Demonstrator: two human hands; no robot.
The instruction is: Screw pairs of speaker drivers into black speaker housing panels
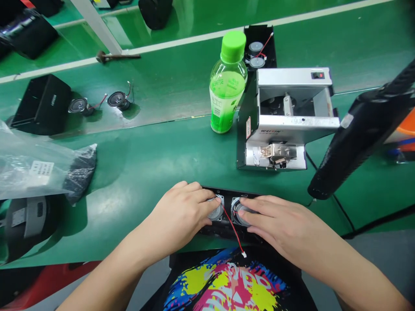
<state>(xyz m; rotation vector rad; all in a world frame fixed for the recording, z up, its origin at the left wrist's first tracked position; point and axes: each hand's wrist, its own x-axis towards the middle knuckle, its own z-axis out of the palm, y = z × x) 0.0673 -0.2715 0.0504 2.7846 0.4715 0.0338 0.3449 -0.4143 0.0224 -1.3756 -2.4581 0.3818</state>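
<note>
Near the table's front edge lies a long black housing (228, 199) with two round speakers set in it side by side. My left hand (187, 212) rests on the left speaker (215, 211), its fingers spread over the rim. On the right speaker (238, 211) lie the fingertips of my right hand (281, 218), fingers stretched out. A red wire (234, 229) with a white plug runs from between the speakers toward my shirt. The undersides of both hands are hidden.
A green-capped bottle (227, 90) and a metal machine (288, 123) stand behind the housing. From the right hangs a black tool (353, 138). At left are a plastic bag (35, 166), a black box (43, 103) and loose speakers (118, 100).
</note>
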